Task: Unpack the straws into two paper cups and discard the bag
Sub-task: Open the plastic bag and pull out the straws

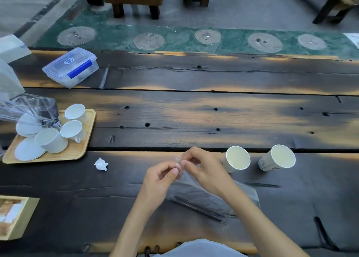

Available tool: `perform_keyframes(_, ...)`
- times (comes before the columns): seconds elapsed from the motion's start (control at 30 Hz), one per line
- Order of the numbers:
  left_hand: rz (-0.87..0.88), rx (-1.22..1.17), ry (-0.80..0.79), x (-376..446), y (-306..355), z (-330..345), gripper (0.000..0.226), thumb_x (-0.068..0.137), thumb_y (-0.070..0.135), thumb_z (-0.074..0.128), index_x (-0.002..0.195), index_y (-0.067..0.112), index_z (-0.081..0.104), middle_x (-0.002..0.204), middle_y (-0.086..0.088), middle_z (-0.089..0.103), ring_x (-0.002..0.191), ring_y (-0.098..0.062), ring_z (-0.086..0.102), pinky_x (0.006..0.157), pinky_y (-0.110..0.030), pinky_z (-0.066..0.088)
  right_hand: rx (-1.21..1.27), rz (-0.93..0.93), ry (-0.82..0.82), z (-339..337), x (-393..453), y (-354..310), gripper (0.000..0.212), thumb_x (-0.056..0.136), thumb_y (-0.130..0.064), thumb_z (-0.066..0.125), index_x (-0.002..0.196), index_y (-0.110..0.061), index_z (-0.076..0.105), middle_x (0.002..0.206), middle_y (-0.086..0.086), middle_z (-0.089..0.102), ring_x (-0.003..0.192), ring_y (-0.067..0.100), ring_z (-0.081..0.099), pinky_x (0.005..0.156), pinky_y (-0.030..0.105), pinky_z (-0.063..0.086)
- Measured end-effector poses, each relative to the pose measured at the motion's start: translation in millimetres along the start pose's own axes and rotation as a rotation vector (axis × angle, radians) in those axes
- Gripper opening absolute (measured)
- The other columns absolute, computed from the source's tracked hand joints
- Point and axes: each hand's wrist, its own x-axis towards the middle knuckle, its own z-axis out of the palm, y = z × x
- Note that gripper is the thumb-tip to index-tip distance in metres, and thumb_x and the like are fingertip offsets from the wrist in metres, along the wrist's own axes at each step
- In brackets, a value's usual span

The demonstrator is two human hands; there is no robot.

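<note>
A clear plastic bag (196, 195) lies on the dark wooden table (194, 116) in front of me, with black straws (198, 208) showing through its lower part. My left hand (165, 176) and my right hand (204, 167) both pinch the bag's top end, fingertips close together. Two paper cups stand upright and hold nothing, to the right of my hands: the nearer cup (237, 158) beside my right hand, and the farther cup (279, 157) with print on its side.
A wooden tray (85, 140) at the left holds white cups, saucers and crinkled clear wrap. A crumpled white scrap (101, 164) lies near it. A lidded plastic box (71, 69) sits at the back left, a wooden box (17, 218) at the front left.
</note>
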Motion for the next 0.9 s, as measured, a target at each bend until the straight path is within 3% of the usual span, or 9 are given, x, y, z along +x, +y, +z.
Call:
perform_keyframes(0.2, -0.016, 0.038, -0.002, -6.1, -4.5, -8.2, 0.017, 0.094, 0.015, 0.058, 0.085, 0.005, 0.067, 0.077, -0.009, 0.065, 0.075, -0.013, 0.061, 0.072, -0.02, 0.048, 0.103, 0.043, 0.056, -10.8, 2.2, -8.0, 0.019, 0.095, -0.011, 0.056, 0.079, -0.021, 0.055, 0.096, 0.007, 0.069, 0.08, 0.01, 0.058, 0.077, 0.025, 0.047)
perform_keyframes(0.33, -0.087, 0.0, 0.019, -1.4, 3.1, -3.9, 0.031, 0.085, 0.032, 0.071, 0.112, 0.018, 0.066, 0.101, -0.001, 0.072, 0.094, -0.015, 0.067, 0.082, -0.024, 0.053, -0.008, -0.019, -0.058, -15.3, 4.8, -17.4, 0.026, 0.096, -0.015, 0.055, 0.075, -0.029, 0.051, 0.099, 0.007, 0.065, 0.081, 0.007, 0.053, 0.074, 0.017, 0.041)
perform_keyframes(0.4, -0.049, -0.027, 0.004, 6.2, 11.4, 2.6, 0.035, 0.084, 0.018, 0.075, 0.116, 0.015, 0.061, 0.099, -0.005, 0.072, 0.09, -0.011, 0.068, 0.079, -0.021, 0.052, -0.068, -0.053, -0.122, -14.3, 5.2, -20.8, 0.02, 0.096, -0.019, 0.055, 0.077, -0.022, 0.055, 0.099, 0.006, 0.058, 0.08, 0.008, 0.051, 0.072, 0.018, 0.04)
perform_keyframes(0.47, -0.04, -0.044, 0.018, 13.1, 15.2, 4.9, 0.032, 0.083, 0.005, 0.074, 0.111, 0.016, 0.062, 0.084, -0.008, 0.07, 0.08, -0.01, 0.065, 0.074, -0.021, 0.052, -0.082, -0.065, -0.118, -17.5, 6.9, -21.2, 0.02, 0.097, -0.024, 0.052, 0.081, -0.014, 0.057, 0.098, 0.005, 0.054, 0.08, 0.012, 0.051, 0.074, 0.025, 0.043)
perform_keyframes(0.6, -0.017, 0.042, -0.032, 15.1, 13.3, 0.7, 0.017, 0.086, 0.005, 0.071, 0.099, 0.016, 0.069, 0.083, -0.013, 0.065, 0.075, -0.007, 0.058, 0.068, -0.022, 0.05, -0.1, 0.011, -0.028, -26.8, 8.2, -17.8, 0.031, 0.099, -0.037, 0.046, 0.087, -0.009, 0.054, 0.092, 0.01, 0.058, 0.085, 0.028, 0.058, 0.078, 0.052, 0.05)
perform_keyframes(0.67, 0.006, 0.068, -0.053, 15.5, 14.0, 2.8, 0.01, 0.089, 0.006, 0.068, 0.098, 0.01, 0.069, 0.078, 0.0, 0.067, 0.072, -0.002, 0.057, 0.066, -0.019, 0.048, -0.095, 0.053, -0.065, -29.9, 4.4, -17.7, 0.03, 0.097, -0.039, 0.054, 0.089, -0.011, 0.054, 0.086, 0.008, 0.063, 0.078, 0.022, 0.058, 0.072, 0.047, 0.052)
perform_keyframes(0.77, 0.018, 0.03, -0.017, 17.8, 16.1, 7.5, 0.005, 0.092, 0.004, 0.062, 0.092, 0.004, 0.066, 0.068, 0.013, 0.067, 0.061, 0.003, 0.054, 0.058, -0.015, 0.043, -0.174, 0.089, -0.168, -31.8, -8.5, -17.7, 0.032, 0.084, -0.045, 0.07, 0.094, -0.021, 0.052, 0.082, -0.01, 0.059, 0.072, 0.006, 0.051, 0.062, 0.027, 0.044)
perform_keyframes(0.9, -0.014, 0.026, 0.039, 16.7, 12.8, 7.2, 0.01, 0.093, 0.008, 0.062, 0.084, 0.004, 0.065, 0.06, 0.006, 0.059, 0.056, -0.003, 0.049, 0.054, -0.018, 0.04, -0.305, 0.04, -0.095, -31.5, -14.3, -7.0, 0.018, 0.086, -0.037, 0.064, 0.086, -0.024, 0.051, 0.084, -0.006, 0.063, 0.078, 0.015, 0.058, 0.072, 0.041, 0.051)
